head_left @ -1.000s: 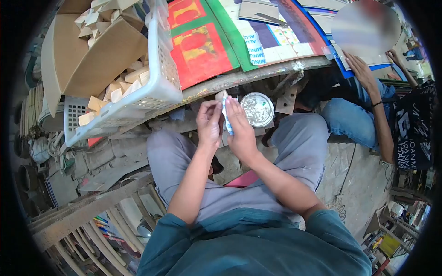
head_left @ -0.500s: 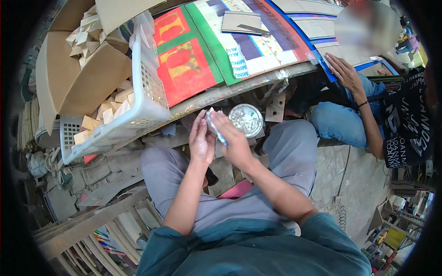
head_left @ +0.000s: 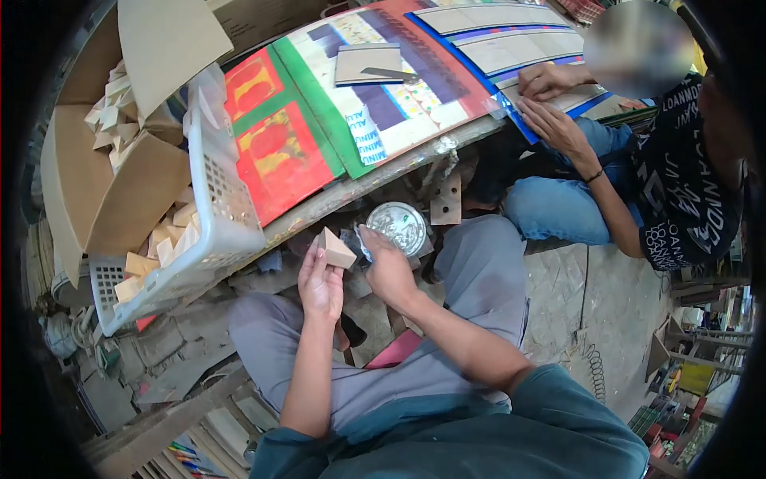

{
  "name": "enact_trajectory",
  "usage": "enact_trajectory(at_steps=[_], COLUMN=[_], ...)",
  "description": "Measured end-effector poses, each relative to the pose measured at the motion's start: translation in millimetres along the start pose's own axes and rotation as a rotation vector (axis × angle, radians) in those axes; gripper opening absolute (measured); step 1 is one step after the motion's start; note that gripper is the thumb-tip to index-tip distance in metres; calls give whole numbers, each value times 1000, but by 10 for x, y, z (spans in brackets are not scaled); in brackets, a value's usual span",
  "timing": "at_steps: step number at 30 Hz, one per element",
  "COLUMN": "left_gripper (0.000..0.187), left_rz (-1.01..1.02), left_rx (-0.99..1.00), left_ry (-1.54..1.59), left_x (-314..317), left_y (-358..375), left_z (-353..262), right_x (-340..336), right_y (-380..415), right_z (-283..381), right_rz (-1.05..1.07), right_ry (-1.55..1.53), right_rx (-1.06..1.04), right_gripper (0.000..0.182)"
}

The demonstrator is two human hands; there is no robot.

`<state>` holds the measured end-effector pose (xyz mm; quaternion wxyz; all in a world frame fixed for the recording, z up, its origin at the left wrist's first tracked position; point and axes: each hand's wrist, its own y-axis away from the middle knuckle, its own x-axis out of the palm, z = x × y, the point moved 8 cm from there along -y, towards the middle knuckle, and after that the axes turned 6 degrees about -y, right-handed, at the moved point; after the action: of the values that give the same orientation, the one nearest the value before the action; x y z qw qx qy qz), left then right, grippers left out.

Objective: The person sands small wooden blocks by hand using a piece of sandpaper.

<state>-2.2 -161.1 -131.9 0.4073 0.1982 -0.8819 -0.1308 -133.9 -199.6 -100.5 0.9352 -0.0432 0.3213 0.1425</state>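
Note:
My left hand (head_left: 321,289) holds a wedge-shaped wooden block (head_left: 340,250) up between thumb and fingers, its pale faces turned towards the right. Just to the right of it, my right hand (head_left: 389,271) is closed on a crumpled white-and-blue cloth (head_left: 363,241). A small gap shows between the cloth and the block. Behind my right hand stands a round metal tin (head_left: 408,227) with a shiny, smeared top.
At the left, a white plastic basket (head_left: 209,219) holds wooden blocks (head_left: 163,239), with a cardboard box (head_left: 132,199) of more blocks above. A painted board (head_left: 311,164) covers the low bench ahead, a knife (head_left: 388,73) on it. At right, a co-worker (head_left: 574,215) handles blue-edged panels (head_left: 511,49).
My hands have come apart, bringing the wooden block into view in my left hand. The co-worker's second hand now rests on the panels. The whole view has shifted somewhat.

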Motion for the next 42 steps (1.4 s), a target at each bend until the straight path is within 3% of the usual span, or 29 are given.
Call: enact_trajectory(at_steps=[2, 4, 6, 8, 9, 13, 17, 22, 24, 25, 26, 28, 30, 32, 33, 34, 36, 37, 40, 42], left_gripper=[35, 35, 42, 41, 43, 60, 67, 79, 79, 80, 80, 81, 77, 71, 67, 67, 66, 65, 66, 69], left_rz=[-30, 47, -37, -270, -169, -314, -239, -274, -680, -504, -504, -16, -23, -280, -635, -633, -418, -116, -51, -56], left_rx=[-28, -179, -212, -266, -245, -342, -359, -324, -294, -324, -324, -396, -406, -410, -328, -324, -391, -409, -445, -452], left_ry=[-48, 28, -38, -130, -157, -273, -308, -412, -231, -286, -287, -257, -256, -316, -281, -279, -281, -188, -185, -156], left_x=[-47, 20, -37, -347, -269, -207, -180, -72, -182, -290, -466, -254, -235, -283, -212, -259, -345, -207, -135, -62], left_y=[-9, -37, -38, -42, -99, -48, -61, -53, 39, -17, -27, -105, -98, -35, 56, 45, -32, -57, -29, -22], left_z=[37, 85, 128, 173, 126, -63, -45, -121, -113, -88, -77, 45, 89, 38, -30, -46, -11, 27, 55, 77], right_x=[-125, -86, 33, 49, 74, 155, 74, 151, 176, 157, 119, 60, 82, 131, 139, 116, 66, 59, -13, 29], right_y=[-29, -29, 89, 131, 152, 140, -30, 148, 183, 165, 112, 0, -4, 131, 192, 185, 174, 112, -19, 97], right_z=[278, 381, 638, 721, 758, 718, 512, 676, 722, 704, 654, 550, 503, 612, 720, 743, 772, 662, 541, 610], right_rz=[-66, -56, 103, 144, 192, 258, 139, 190, 225, 224, 194, 127, 131, 184, 239, 239, 245, 206, 129, 165], right_ry=[-178, -303, -261, -270, -282, -248, -213, -274, -309, -309, -256, -209, -225, -266, -311, -309, -275, -262, -184, -250], right_rx=[-218, -282, -502, -527, -559, -543, -394, -509, -516, -516, -501, -419, -397, -487, -573, -578, -598, -526, -449, -541], right_gripper=[64, 64, 63, 61, 60, 64, 67, 67, 65, 65, 63, 60, 62, 63, 64, 64, 65, 69, 63, 66])
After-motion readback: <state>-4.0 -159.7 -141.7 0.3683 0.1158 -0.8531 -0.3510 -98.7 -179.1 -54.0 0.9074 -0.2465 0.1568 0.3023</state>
